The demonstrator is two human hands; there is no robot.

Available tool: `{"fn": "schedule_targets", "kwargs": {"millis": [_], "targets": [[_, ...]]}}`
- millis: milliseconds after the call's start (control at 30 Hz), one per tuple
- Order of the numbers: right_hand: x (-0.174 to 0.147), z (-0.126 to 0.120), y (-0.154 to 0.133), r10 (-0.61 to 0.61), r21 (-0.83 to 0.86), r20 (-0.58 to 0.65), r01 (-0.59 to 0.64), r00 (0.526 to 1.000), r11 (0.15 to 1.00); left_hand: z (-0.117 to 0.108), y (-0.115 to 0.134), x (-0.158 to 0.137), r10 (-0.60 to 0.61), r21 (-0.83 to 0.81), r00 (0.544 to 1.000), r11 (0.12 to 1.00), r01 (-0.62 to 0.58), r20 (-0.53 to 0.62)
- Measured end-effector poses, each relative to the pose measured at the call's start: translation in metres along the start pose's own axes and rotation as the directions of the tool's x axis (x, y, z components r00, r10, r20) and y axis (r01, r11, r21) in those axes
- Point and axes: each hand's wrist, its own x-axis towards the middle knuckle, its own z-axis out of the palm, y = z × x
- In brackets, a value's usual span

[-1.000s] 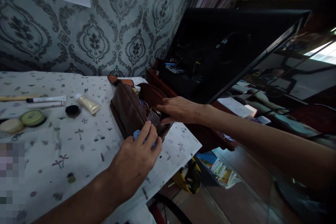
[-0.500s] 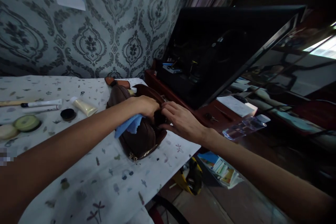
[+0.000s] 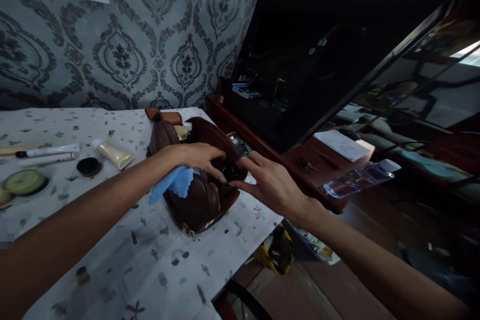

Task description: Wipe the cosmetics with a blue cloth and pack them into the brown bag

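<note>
A brown leather bag [image 3: 198,205] with a gold zipper lies on the patterned cloth, its mouth open. My left hand [image 3: 200,157] reaches over the mouth, with thumb and fingers apart around dark, glossy contents [image 3: 228,169] that I cannot make out. At the bag's right end, my right hand [image 3: 277,187] has its thumb and fingers closed on the rim. A blue cloth [image 3: 176,183] hangs over the bag's near side under my left wrist. A pale-yellow item with a white cap [image 3: 186,128] pokes out at the back of the mouth.
Left of the bag lie a cream tube [image 3: 114,153], a black round lid [image 3: 89,166], a green jar [image 3: 25,181] and white pens [image 3: 52,151]. A brown strap [image 3: 165,116] lies behind. A large black screen [image 3: 318,60] stands right, near a clear plastic case [image 3: 358,180] and keys [image 3: 305,162].
My hands have drawn slightly apart at the bag's mouth, and my left fingers have spread. More of the dark contents shows between them. The view has shifted a little.
</note>
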Motion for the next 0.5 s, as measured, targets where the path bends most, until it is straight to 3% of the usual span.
{"fn": "schedule_targets", "kwargs": {"millis": [167, 300, 500], "targets": [[0.0057, -0.0055, 0.0012, -0.016, 0.05, 0.072, 0.013, 0.997, 0.999, 0.0042, -0.0017, -0.0019, 0.036, -0.034, 0.999, 0.999, -0.037, -0.029], [0.0098, -0.0071, 0.0013, -0.032, -0.037, 0.1, 0.036, 0.994, 0.999, 0.0077, -0.0049, -0.0011, 0.069, -0.011, 0.996, 0.997, -0.07, -0.058], [0.0097, -0.0072, 0.0046, -0.074, -0.075, 0.069, 0.079, 0.995, 0.994, 0.0064, -0.0042, -0.0011, 0.116, -0.025, 0.992, 0.993, -0.118, -0.053]]}}
